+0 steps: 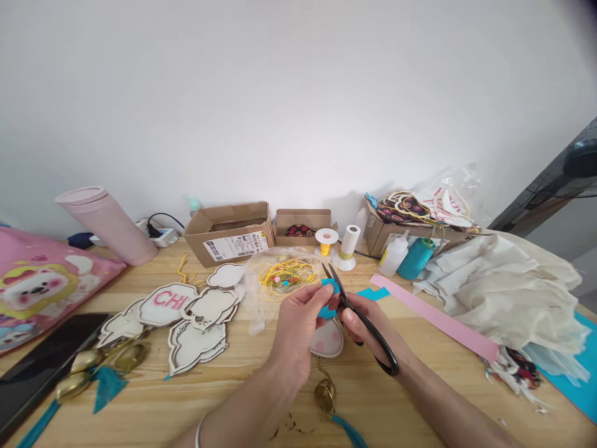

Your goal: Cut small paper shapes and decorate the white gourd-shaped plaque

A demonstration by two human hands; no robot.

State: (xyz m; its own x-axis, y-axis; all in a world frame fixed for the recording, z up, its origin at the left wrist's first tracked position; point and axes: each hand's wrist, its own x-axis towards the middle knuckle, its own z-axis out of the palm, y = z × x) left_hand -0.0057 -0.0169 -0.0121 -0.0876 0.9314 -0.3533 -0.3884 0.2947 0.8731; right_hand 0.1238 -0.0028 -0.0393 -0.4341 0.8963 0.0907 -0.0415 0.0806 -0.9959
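Between the thumb and fingers of my left hand (298, 314) is a small piece of blue fabric (330, 284). My right hand (366, 317) grips black-handled scissors (373, 333), whose blades are parted and point up beside the blue piece. Another strip of blue fabric (373, 297) lies on the table behind my right hand. Partly covered by my hands is a pale rounded plaque (330, 339) with pink marks. Below it lie a brass bell (325, 395) and a blue ribbon (349, 430).
Cloud-shaped plaques (198, 342), more bells (73, 386) and a phone (56, 354) lie at left. Behind stand a cardboard box (228, 236), yellow cord (286, 274), spools (347, 249) and a glue bottle (394, 255). A pink strip (433, 314) and white fabric (504, 286) lie right.
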